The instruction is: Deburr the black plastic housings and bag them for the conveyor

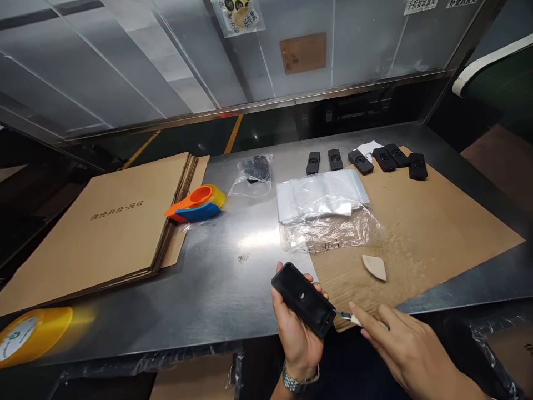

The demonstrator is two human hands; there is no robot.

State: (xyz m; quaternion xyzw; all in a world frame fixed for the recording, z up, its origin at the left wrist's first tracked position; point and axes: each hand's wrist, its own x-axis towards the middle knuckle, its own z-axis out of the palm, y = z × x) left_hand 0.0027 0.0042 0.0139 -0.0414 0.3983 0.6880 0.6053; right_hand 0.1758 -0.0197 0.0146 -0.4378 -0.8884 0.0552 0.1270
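- Device (303, 299): grasped along its long sides by left hand (298, 339); likely light, stiff, a bit slippery; those sides best for holding.
- Bench (225, 297): front edge close by device; bare metal open to the left.
- Cardboard (449, 230): lying beyond, to the right.
- Tool (356, 320): pinched in right hand (406, 345), tip at device's lower end, contact unclear.
- Wedge (375, 268): loose on cardboard.

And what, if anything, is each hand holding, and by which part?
Left hand: a black device, by its underside and long edges. Right hand: a small tool, by its pale handle.
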